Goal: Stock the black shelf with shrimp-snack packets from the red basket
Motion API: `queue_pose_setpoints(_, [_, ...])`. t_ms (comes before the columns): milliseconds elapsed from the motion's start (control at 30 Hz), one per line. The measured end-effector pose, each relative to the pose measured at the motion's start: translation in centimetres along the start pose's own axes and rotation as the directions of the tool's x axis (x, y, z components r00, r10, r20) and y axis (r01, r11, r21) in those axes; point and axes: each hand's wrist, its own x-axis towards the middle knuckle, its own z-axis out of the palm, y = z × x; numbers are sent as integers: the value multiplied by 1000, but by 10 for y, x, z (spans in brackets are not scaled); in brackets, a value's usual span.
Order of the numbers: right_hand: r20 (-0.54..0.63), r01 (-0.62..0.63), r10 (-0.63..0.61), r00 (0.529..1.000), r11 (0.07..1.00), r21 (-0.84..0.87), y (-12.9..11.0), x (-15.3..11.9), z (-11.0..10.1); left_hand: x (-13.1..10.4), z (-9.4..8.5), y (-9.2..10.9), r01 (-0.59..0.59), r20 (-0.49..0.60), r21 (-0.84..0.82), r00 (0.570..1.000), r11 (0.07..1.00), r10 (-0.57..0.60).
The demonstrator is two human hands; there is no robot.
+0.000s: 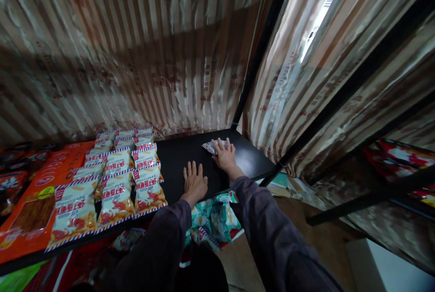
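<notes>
My left hand [195,183] lies on the black shelf [173,154] with its fingers stretched out and nothing in it. Farther back, my right hand [224,155] is over a small snack bag [208,147], its fingers spread and appearing to rest on it. Most of that bag is hidden under the hand; a white part with a striped blue and red edge shows. Left of my left hand, several white and yellow snack bags [147,185] with the same striped edges lie in overlapping rows. The nearest row reaches the shelf's front edge.
A large orange package [37,192] lies left of the bags. Green snack bags [220,215] sit below the shelf's front edge. Black posts [260,56] rise at the shelf's corners, and striped sheeting [190,56] hangs behind. Red packages [404,160] are on another shelf at right.
</notes>
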Motion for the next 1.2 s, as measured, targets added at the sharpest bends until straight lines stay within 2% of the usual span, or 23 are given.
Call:
queue_pose_setpoints(100, [24, 14, -14, 1000, 1000, 11, 3, 13, 1, -2, 7, -2, -15, -79, 17, 997, 1000, 16])
queue_pose_setpoints(200, [-13, 42, -42, 999, 998, 47, -2, 10, -2, -2, 11, -2, 5, -114, -28, 993, 1000, -8])
queue_pose_setpoints(333, [-25, 116, -114, 993, 988, 101, -19, -14, -14, 5, 11, -3, 66, -121, -164, 989, 984, -87])
queue_pose_setpoints(433, [-30, 177, -175, 984, 972, 153, -38, -40, -29, 9, 5, -8, 99, -85, -332, 987, 938, -134])
queue_pose_setpoints(567, [-16, 217, -219, 976, 949, 228, -62, -71, -50, -4, -4, -21, 84, -101, -575, 980, 814, -172])
queue_pose_setpoints(667, [4, 218, -228, 974, 936, 275, -70, -88, -64, -29, -7, -28, 50, -150, -655, 969, 754, -194])
queue_pose_setpoints(767, [25, 271, -297, 955, 900, 342, -72, -101, -76, -55, -9, -32, 10, -194, -740, 954, 672, -228])
queue_pose_setpoints(867, [28, 297, -344, 939, 848, 440, -73, -116, -88, -79, -14, -32, -42, -206, -856, 942, 516, -265])
queue_pose_setpoints(967, [38, 206, -277, 960, 794, 572, -82, -132, -98, -101, -26, -30, -63, -150, -954, 948, 294, -282])
queue_pose_setpoints(1033, [53, 98, -189, 980, 705, 703, -94, -143, -104, -115, -39, -29, -76, -119, -984, 954, 161, -275])
queue_pose_setpoints(1067, [72, 35, -146, 987, 620, 784, -101, -149, -107, -123, -46, -29, -85, -114, -989, 956, 118, -271])
queue_pose_setpoints(1133, [163, -126, -70, 984, 371, 920, -117, -159, -111, -137, -62, -31, -101, -121, -991, 953, 84, -278])
queue_pose_setpoints(1200, [306, -303, -21, 952, 97, 948, -134, -168, -115, -151, -75, -35, -98, -121, -991, 949, 94, -292])
